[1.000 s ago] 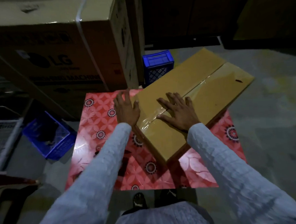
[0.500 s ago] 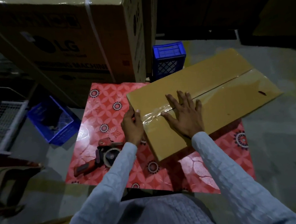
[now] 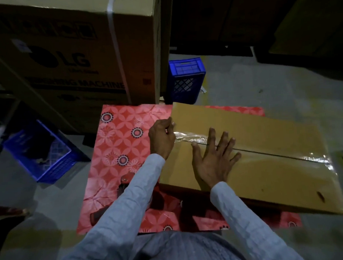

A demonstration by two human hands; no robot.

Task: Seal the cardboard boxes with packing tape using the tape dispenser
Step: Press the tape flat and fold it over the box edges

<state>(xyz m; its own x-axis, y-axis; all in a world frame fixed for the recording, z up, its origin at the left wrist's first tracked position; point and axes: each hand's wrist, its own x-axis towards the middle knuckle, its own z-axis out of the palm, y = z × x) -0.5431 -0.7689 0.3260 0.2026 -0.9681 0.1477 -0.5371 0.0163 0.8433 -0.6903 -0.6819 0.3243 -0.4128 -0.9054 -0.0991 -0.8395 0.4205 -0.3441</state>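
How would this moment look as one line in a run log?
step: press tape down | left hand: at cardboard box end, on tape | right hand: flat on top | tape dispenser: on mat, mostly hidden

I'm seeing a red patterned table [image 3: 118, 133] carrying the flat cardboard box [image 3: 258, 144], which is overhanging its right edge, and a tape dispenser [image 3: 125, 182] lying mostly hidden under a sleeve.

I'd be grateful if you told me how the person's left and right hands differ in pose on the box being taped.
The left hand is curled at the end edge of the cardboard box, fingers pinching the tape down over it; the right hand lies flat and spread on top, across the seam. The left sits off the box's end, the right fully on the lid. Both press on the box.
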